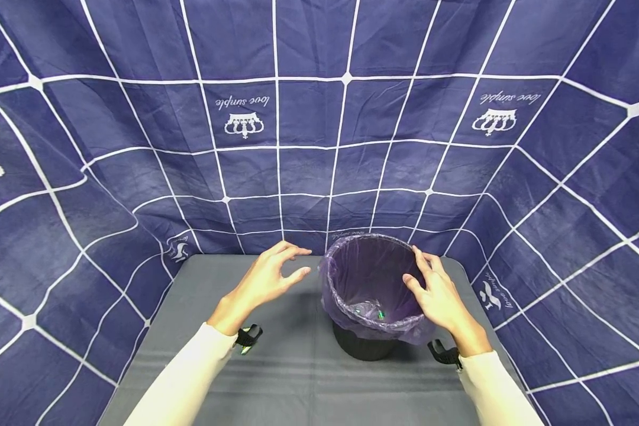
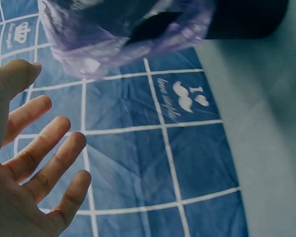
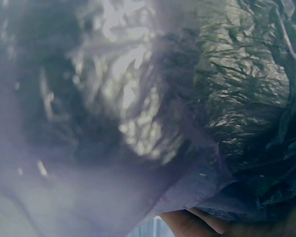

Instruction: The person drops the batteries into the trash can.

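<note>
A dark round trash bin (image 1: 364, 349) stands upright, lined with a thin purple trash bag (image 1: 415, 332) folded over its rim. Crumpled clear material with green bits (image 1: 370, 310) lies at the bottom inside. To the left, my left hand (image 1: 268, 278) hovers apart from the bag, fingers spread and thumb extended; the left wrist view shows its palm empty. My right hand (image 1: 439, 296) lies along the bin's right rim, fingers extended near the edge and thumb over the opening. Close-up bag film (image 3: 98, 192) covers most of the right wrist view, with fingers (image 3: 187, 224) partly visible below.
The bin rests on a grey table (image 1: 293, 378). A blue cloth with white grid lines (image 1: 309, 171) hangs behind the table and along both sides. Black straps (image 1: 249, 336) go round both wrists.
</note>
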A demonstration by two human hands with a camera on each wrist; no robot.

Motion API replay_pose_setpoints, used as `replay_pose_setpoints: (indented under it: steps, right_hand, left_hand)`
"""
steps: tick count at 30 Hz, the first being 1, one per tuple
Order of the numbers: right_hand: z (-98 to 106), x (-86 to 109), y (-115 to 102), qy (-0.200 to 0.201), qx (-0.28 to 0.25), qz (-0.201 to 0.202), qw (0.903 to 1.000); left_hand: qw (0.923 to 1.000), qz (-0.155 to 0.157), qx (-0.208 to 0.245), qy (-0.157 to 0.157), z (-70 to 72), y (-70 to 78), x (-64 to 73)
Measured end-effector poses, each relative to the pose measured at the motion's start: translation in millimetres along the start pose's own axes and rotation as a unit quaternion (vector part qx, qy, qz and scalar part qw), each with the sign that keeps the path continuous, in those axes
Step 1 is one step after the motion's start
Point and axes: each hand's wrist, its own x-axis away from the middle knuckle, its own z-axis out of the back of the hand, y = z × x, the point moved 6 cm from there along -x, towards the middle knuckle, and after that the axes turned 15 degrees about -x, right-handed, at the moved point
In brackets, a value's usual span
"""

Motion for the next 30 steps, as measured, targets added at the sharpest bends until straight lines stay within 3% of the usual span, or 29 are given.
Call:
replay_pose_setpoints:
  steps: [5, 12, 30]
  right_hand:
    - [1, -0.8, -1, 0.003, 0.002, 0.005, 1.0000]
    - [1, -0.9, -2, 0.002, 0.005, 0.010, 0.9999]
    - [0, 1.3, -1, 0.007, 0.005, 0.007, 0.9999]
  left_hand:
    - [0.9999, 0.013, -0.002, 0.007, -3.3, -14.3, 20.1]
    - [0.9990, 0.041, -0.012, -0.007, -15.9, -37.1, 49.6]
    - [0.9927, 0.104, -0.008, -0.059, -62.9, -91.8, 121.6]
